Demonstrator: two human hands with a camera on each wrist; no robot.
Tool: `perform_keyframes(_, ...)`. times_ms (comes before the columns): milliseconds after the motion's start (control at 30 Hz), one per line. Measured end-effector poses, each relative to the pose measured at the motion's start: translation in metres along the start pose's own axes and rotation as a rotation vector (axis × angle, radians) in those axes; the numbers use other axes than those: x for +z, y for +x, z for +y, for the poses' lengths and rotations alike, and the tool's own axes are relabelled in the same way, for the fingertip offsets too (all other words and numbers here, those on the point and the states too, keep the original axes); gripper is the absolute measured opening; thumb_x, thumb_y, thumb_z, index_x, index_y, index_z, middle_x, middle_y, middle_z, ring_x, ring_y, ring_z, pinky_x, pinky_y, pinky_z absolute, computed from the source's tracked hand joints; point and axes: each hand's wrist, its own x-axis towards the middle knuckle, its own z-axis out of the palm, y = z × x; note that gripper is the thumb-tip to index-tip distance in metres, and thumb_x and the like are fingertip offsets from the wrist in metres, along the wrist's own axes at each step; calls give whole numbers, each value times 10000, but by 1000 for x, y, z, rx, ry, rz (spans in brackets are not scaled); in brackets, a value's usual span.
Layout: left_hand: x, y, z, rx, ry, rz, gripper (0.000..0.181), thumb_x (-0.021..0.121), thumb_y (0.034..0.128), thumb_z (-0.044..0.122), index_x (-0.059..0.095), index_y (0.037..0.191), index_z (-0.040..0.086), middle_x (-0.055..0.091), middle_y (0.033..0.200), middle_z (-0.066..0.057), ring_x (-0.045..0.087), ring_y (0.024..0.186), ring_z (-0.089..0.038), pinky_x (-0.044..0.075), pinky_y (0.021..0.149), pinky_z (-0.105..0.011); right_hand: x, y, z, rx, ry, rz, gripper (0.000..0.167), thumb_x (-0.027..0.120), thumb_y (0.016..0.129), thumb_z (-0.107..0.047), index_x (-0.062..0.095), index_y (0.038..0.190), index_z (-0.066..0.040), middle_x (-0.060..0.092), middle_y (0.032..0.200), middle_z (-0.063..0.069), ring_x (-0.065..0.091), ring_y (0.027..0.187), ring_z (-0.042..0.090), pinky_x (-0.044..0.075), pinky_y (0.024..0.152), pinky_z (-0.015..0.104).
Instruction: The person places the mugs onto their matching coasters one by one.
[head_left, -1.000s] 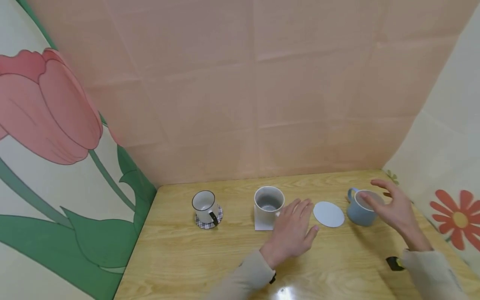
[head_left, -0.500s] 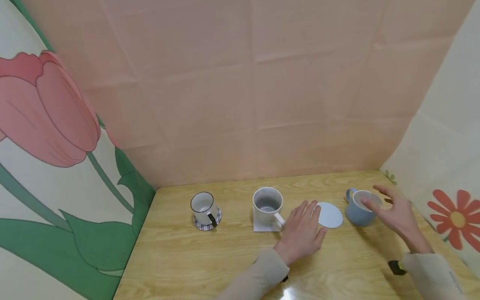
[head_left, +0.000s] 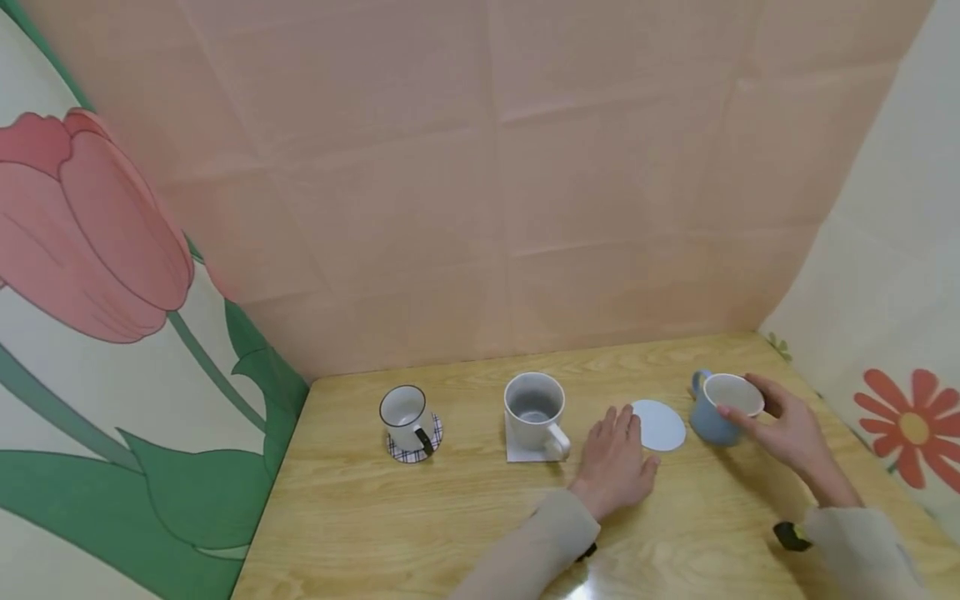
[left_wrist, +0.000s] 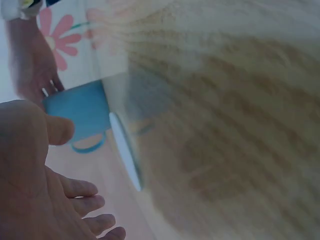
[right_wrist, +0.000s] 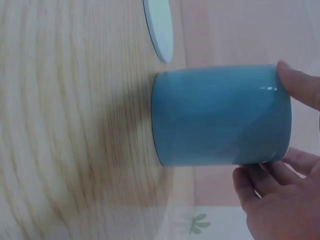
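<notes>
At the right of the head view my right hand (head_left: pixel 787 429) holds a light blue mug (head_left: pixel 712 423) by its rim. In the right wrist view the thumb (right_wrist: pixel 299 86) lies on one side of the blue mug (right_wrist: pixel 220 117) and the fingers on the other. The mug is upright, its handle on the far left side; I cannot tell whether its base touches the table. My left hand (head_left: pixel 615 462), fingers extended, is beside a round pale blue coaster (head_left: pixel 660 427), its fingertips close to the coaster's left edge.
A white mug (head_left: pixel 534 412) stands on a square white coaster (head_left: pixel 525 454). Farther left, a white mug with a black rim (head_left: pixel 407 412) stands on a round checked coaster (head_left: pixel 408 456). A pink cloth wall (head_left: pixel 480 208) rises behind the wooden table (head_left: pixel 360 508).
My right hand has closed its thumb and fingers onto the blue mug's rim. My left hand has moved right, from beside the white mug to beside the round coaster.
</notes>
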Motion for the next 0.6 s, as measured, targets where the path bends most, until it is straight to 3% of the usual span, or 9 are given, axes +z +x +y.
perform_keyframes(67, 4, 3, 3, -26, -4, -24, 704, 457, 1081, 593, 428, 1622, 144, 380, 1716, 13, 369, 1588, -197, 398, 1257, -340, 2, 0, 0, 17, -3, 20, 856, 844, 940, -309, 425, 1583, 69, 526, 1472, 432, 632, 1277, 462, 348, 746, -58)
perform_keyframes(167, 9, 7, 5, -62, -18, -57, 714, 459, 1074, 609, 420, 1631, 163, 373, 1719, 26, 354, 1594, -180, 389, 1262, -341, 6, -2, -1, 43, -5, 54, 847, 850, 932, -329, 453, 1571, 61, 557, 1444, 424, 654, 1202, 362, 375, 730, -43)
perform_keyframes(267, 14, 10, 6, -97, -35, -83, 702, 467, 1070, 612, 424, 1633, 195, 365, 1720, 48, 336, 1600, -162, 379, 1264, -343, 9, -4, -2, 81, -3, 79, 859, 851, 927, -362, 462, 1565, 61, 570, 1432, 420, 652, 1088, 131, 389, 710, -34)
perform_keyframes(400, 20, 12, 7, -108, -42, -107, 689, 470, 1070, 608, 412, 1644, 230, 342, 1733, 70, 322, 1607, -165, 372, 1269, -355, 12, -7, -5, 123, 10, 110, 886, 855, 917, -394, 460, 1562, 67, 580, 1424, 404, 396, 944, -200, 401, 682, -23)
perform_keyframes(600, 22, 13, 7, -105, -55, -142, 711, 474, 1065, 614, 385, 1661, 237, 317, 1748, 94, 313, 1613, -175, 363, 1278, -384, 18, -11, -13, 162, 36, 179, 892, 875, 892, -396, 485, 1539, 79, 600, 1402, 369, 401, 886, -198, 411, 651, -10)
